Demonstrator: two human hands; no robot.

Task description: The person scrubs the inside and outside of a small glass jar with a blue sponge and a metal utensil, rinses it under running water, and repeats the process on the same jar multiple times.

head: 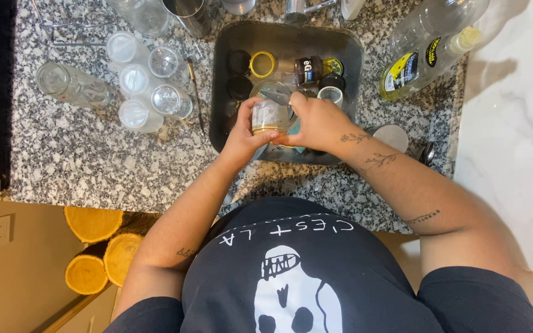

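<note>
Left hand (243,134) grips my jar (270,112) over the sink (223,80); right hand (316,122) clasps its other side.

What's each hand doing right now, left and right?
Left hand: fingers closed around a glass jar, held over the sink.
Right hand: fingers closed, pressed against the jar's rim; what it grips cannot be told.
</note>
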